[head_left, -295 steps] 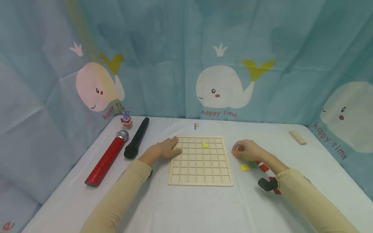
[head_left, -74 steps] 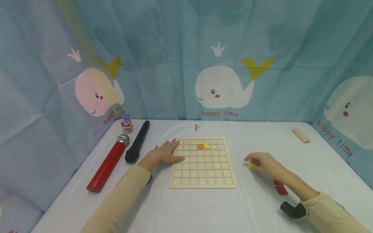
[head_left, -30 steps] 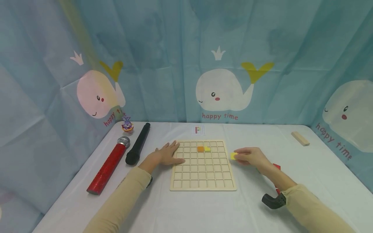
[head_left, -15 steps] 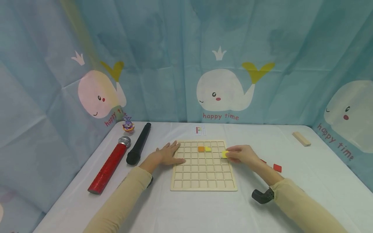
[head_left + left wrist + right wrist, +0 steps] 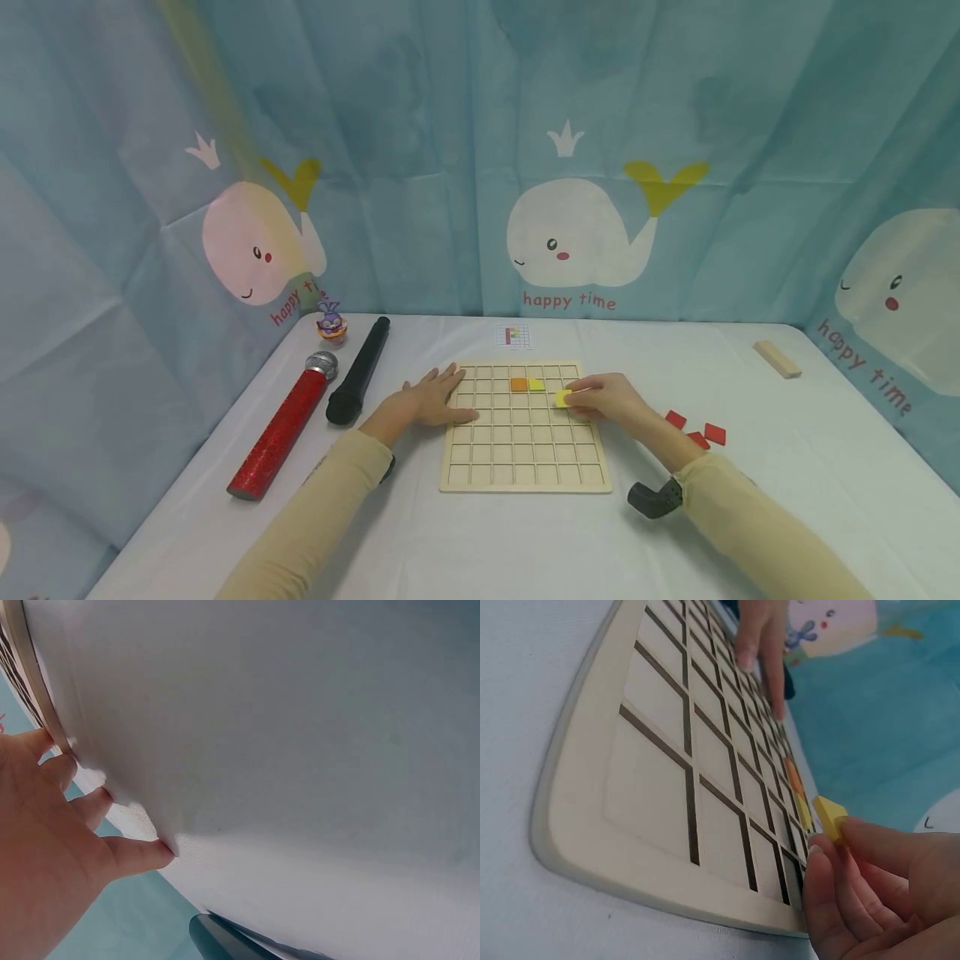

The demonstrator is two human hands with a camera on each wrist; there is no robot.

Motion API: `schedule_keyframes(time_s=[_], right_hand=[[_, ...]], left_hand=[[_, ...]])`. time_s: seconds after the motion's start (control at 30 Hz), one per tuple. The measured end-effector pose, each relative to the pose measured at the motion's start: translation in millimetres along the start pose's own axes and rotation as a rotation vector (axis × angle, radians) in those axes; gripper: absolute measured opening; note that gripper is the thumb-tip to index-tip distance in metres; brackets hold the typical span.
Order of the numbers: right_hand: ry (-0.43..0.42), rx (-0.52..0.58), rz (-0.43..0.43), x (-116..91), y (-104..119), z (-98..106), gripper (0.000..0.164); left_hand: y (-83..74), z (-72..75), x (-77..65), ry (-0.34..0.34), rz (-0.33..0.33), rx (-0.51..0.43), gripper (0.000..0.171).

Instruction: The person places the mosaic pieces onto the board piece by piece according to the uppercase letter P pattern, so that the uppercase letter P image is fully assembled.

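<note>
The right hand [image 5: 609,397] pinches a yellow tile [image 5: 560,401] over the board [image 5: 502,454], right of frame centre, and should lower it level (left hand [image 5: 431,400], fingers spread, at the board's left edge).

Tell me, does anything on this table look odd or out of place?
Nothing looks spilled or broken. The red microphone and black microphone seem the odd ones out, lying left of the wooden grid board, apparently unrelated to its coloured tiles.
</note>
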State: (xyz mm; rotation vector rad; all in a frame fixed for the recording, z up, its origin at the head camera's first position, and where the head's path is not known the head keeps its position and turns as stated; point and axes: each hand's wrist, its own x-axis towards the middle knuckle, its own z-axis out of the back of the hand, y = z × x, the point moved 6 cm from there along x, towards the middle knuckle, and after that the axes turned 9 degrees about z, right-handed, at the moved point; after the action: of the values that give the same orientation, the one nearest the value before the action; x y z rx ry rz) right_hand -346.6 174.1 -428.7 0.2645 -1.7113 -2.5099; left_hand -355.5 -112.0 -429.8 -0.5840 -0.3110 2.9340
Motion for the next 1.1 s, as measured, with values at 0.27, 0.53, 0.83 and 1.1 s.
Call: schedule_keyframes(time_s=[0.27,0.53,0.83,1.1], right_hand=[[0.0,0.013,-0.015,6,1,-7,0.036],[-0.009,0.006,-0.006,11,2,-12,0.032],[-0.003,0.021,0.001,15,5,-22,0.033],[0.014,0.023,0.004,19,8,-26,0.035]], left_hand=[[-1.2,0.6,-1.4,0.003,-0.004,-0.017,0.091],[-1.9,1.7,-1.2,0.002,-0.011,-0.026,0.09],[-1.1,-0.2,0.1,0.0,-0.002,-0.013,0.091],[-2.5,1.0,-2.3,-0.007,-0.005,-0.008,0.09]])
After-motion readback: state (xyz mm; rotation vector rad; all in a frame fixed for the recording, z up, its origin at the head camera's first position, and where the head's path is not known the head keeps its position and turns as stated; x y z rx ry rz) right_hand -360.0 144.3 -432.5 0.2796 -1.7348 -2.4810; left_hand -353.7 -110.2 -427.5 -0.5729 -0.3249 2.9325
